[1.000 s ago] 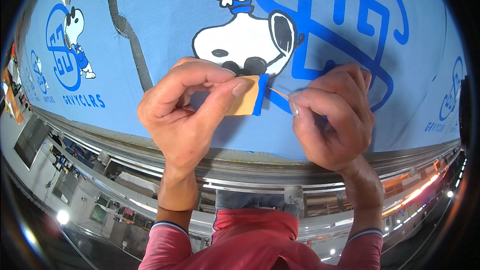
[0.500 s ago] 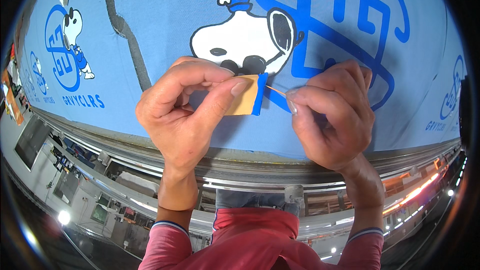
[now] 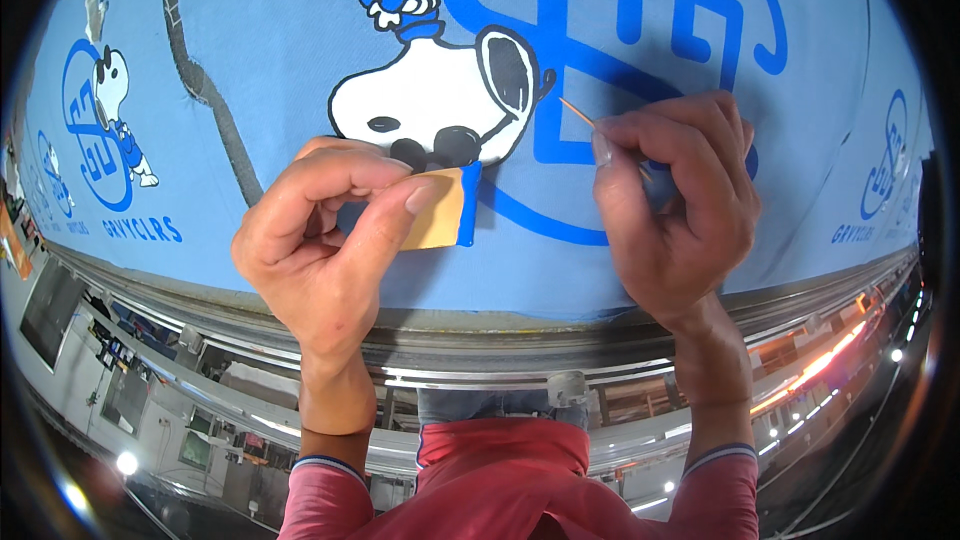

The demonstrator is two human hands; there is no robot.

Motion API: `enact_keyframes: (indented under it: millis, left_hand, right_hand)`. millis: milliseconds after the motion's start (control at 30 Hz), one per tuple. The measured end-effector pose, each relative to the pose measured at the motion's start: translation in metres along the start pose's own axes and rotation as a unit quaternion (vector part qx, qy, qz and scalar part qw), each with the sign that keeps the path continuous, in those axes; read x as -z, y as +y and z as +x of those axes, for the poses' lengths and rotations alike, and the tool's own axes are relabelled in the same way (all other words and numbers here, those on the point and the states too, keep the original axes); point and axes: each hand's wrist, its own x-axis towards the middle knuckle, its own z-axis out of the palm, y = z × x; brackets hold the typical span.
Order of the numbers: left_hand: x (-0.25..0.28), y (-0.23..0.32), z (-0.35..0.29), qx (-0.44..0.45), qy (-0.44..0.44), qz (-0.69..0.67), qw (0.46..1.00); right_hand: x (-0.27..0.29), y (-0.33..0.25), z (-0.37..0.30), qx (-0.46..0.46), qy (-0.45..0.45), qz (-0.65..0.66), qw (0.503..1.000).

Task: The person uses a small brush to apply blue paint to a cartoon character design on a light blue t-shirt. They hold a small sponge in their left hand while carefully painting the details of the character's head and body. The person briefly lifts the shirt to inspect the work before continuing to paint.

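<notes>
Now the right hand (image 3: 680, 202) swings its pinched stick (image 3: 578, 112) toward one o'clock, off the card (image 3: 440, 202) the left hand (image 3: 325, 240) grips; contact looks broken.

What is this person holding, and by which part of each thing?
The left hand pinches a tan card by the end away from its blue edge; the right hand grips a thin stick partway along, its tip sticking out.

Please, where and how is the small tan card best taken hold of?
Probably best by the bare tan part of the card, from the left, pinched across its flat faces, as the left hand holds it. The card looks thin, and its right edge carries a glossy blue strip, perhaps wet, so better left untouched.
</notes>
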Motion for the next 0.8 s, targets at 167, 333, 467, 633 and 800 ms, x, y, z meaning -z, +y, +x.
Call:
enact_keyframes:
  millis: [167, 333, 467, 633, 800]
  left_hand:
    - [0.0000, 0.0020, 0.0002, 0.000, 0.002, 0.014, 1.000]
    - [-0.0037, -0.0004, 0.0024, -0.006, 0.027, 0.009, 1.000]
    - [-0.0024, -0.0001, 0.0020, -0.001, 0.028, 0.019, 0.999]
    - [-0.0022, -0.0028, 0.0016, -0.010, 0.031, 0.021, 0.999]
    - [-0.0015, -0.0029, 0.0014, -0.013, 0.027, 0.027, 0.999]
  right_hand:
    - [-0.0016, -0.0001, 0.0006, 0.002, -0.005, -0.008, 1.000]
    - [-0.0038, 0.0006, 0.0005, 0.006, -0.005, -0.011, 1.000]
    - [-0.0057, 0.0015, 0.0001, 0.008, 0.004, -0.009, 1.000]
    - [-0.0055, 0.0010, 0.0001, 0.006, 0.003, -0.016, 1.000]
    - [-0.0052, 0.0019, 0.0006, 0.011, 0.003, -0.012, 1.000]
